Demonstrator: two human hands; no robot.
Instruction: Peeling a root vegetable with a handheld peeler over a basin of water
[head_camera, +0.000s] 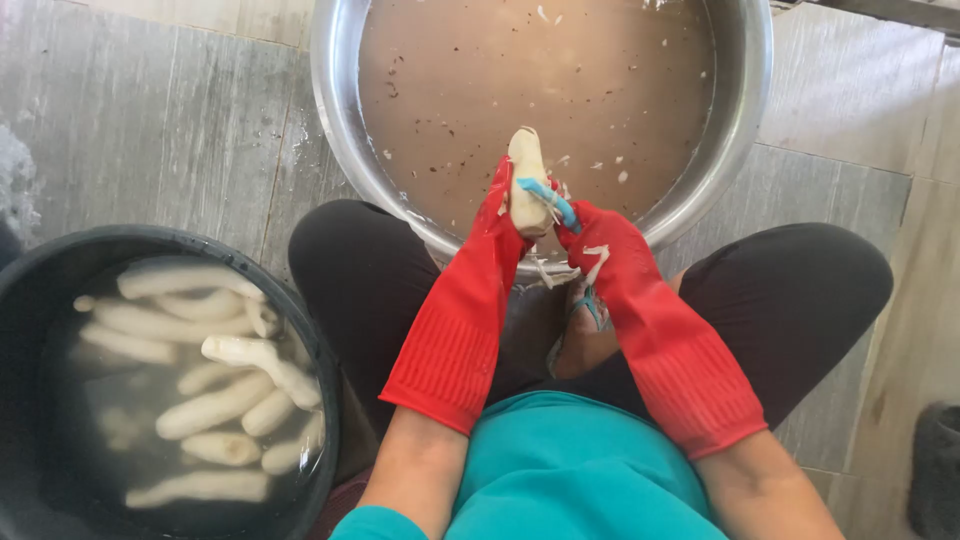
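A: Item one, the landmark?

B: Large steel basin (745, 120), top centre, filled with murky brown water carrying dark specks and pale peel scraps. All places below are given against it.

A: Item two, the hands?

B: Two, both in long red rubber gloves. Left hand (500, 215) over the basin's near rim, clenched around the lower part of a pale peeled root (526, 175). Right hand (600, 240) just to the right of it, also at the near rim, closed on a blue-handled peeler (550, 200). Pale peel shreds cling to the right glove.

A: Item three, the root itself?

B: One piece, cream-white, roughly upright, its top end poking out above the left glove, held just above the brown water at the basin's near edge. The peeler lies across its right flank, touching it.

A: Blade visible?

B: Cannot tell; only the blue handle shows clearly.

A: Item four, other vessels?

B: One black tub (300, 310), well to the lower left of the basin, holding clear water and a lot of peeled white roots (215, 405), long and finger-shaped, some submerged, some breaking the surface.

A: Item five, the person?

B: Seated at the basin's near side, knees in black cloth spread to either side of it, teal top at the bottom of the view. A foot in a sandal with blue straps (590, 310) sits under the right forearm, just below the basin's rim.

A: Floor?

B: Grey tiled floor (150, 120) around the basin.
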